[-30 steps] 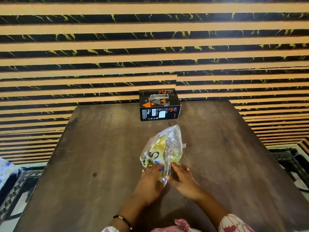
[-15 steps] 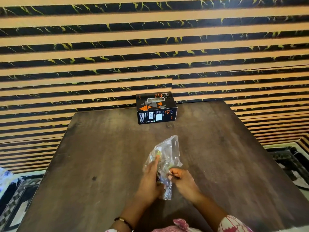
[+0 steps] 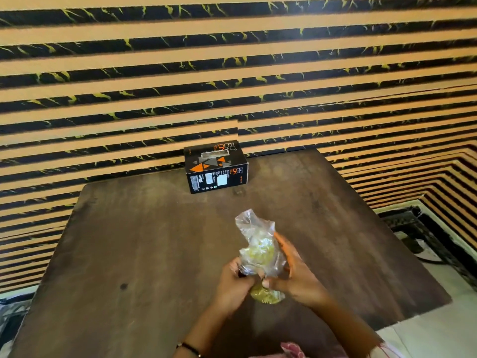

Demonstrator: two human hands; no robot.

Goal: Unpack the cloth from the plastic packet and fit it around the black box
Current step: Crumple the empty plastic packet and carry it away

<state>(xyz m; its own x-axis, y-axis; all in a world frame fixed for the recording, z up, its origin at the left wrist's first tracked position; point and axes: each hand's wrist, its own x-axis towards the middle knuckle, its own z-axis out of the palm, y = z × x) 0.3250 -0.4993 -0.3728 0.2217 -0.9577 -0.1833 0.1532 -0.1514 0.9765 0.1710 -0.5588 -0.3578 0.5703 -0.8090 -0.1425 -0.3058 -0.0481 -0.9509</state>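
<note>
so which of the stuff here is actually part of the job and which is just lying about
Part of the job:
- plastic packet, held in both hands, the left hand and the right hand
- yellow-green cloth, poking out of its lower end
- black box, at the table's far edge

Just there:
- wooden table
- dark cable, on the floor to the right

Blurred, unreadable print on black box (image 3: 216,167)
</note>
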